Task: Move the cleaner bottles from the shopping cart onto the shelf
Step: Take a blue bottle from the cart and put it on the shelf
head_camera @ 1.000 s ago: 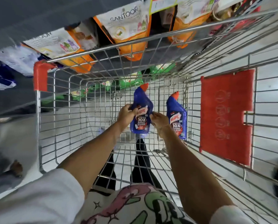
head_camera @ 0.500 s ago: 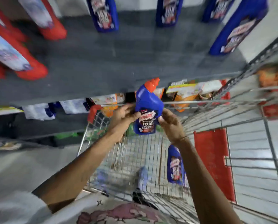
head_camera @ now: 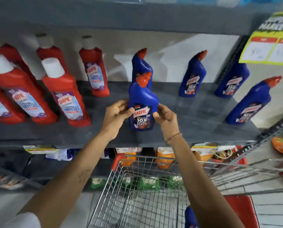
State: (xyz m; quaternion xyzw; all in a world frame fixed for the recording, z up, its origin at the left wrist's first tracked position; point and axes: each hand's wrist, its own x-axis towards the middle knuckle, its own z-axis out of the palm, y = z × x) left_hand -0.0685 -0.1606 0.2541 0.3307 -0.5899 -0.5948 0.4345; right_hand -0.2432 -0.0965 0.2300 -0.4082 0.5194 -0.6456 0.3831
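- One blue cleaner bottle (head_camera: 141, 106) is now held up at shelf level, upright, red cap on top and label facing the camera; a second ago it was being gripped deep inside the shopping cart (head_camera: 137, 186), half a second ago it was just clearing the cart's rim.
- It is clamped from both sides: the left hand (head_camera: 116, 115) is pressed against its left flank, thumb on the label, and the right hand (head_camera: 164, 118) is closed on its right flank.
- The base appears to be at or just above the grey shelf (head_camera: 195, 122), near the front edge; whether it is touching cannot be told.
- Directly behind it, another blue bottle (head_camera: 141, 63) is standing, so a front-row spot in the same column seems to be the target.
- Further right, three more blue bottles are seen on the shelf, the nearest one (head_camera: 192, 76) well apart from the held bottle; to the left, red bottles (head_camera: 66, 94) are grouped.
- Down in the cart, the top of a second blue bottle (head_camera: 190, 218) is visible at the bottom edge of the view.
- Judged from this, the lift is done and the set-down is in hand; at least one more trip is left.
- A steady lowering is called for, since a tall narrow bottle is easily tipped if released off balance.
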